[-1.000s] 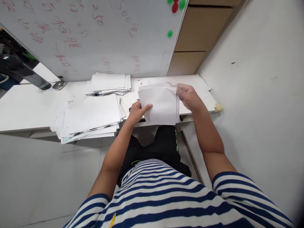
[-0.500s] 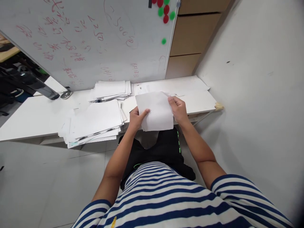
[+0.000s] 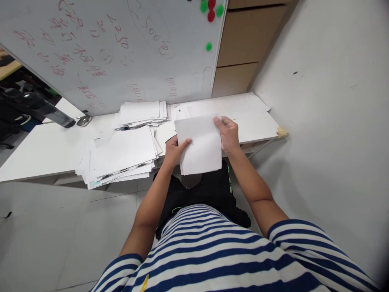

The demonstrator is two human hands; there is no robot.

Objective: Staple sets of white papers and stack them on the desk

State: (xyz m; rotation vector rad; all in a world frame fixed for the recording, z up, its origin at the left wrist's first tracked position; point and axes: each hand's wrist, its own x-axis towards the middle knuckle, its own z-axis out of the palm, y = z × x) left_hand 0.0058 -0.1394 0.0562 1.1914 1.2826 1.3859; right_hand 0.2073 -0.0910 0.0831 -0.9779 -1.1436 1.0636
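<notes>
White paper sheets (image 3: 201,148), held up in front of my lap at the desk's front edge, lie between my two hands. My left hand (image 3: 176,150) grips them at the left side, thumb flat on top and fingers underneath. At the upper right corner, my right hand (image 3: 228,133) pinches the paper between thumb and curled fingers. How many sheets there are I cannot tell. To the left of my left hand lies a large, uneven stack of papers (image 3: 124,152), jutting over the desk edge. Behind it sits a second paper stack (image 3: 141,113).
A whiteboard (image 3: 121,73) with red writing and round magnets (image 3: 208,47) stands behind the white desk (image 3: 45,150). On the left are a dark bottle (image 3: 48,109) and a computer mouse (image 3: 83,120). Large flat sheets (image 3: 240,105) lie at the right. A wall (image 3: 328,134) bounds the right side.
The held sheets now hang flatter and reach slightly lower. My right hand has moved up a little along the right corner. My left hand keeps nearly the same place.
</notes>
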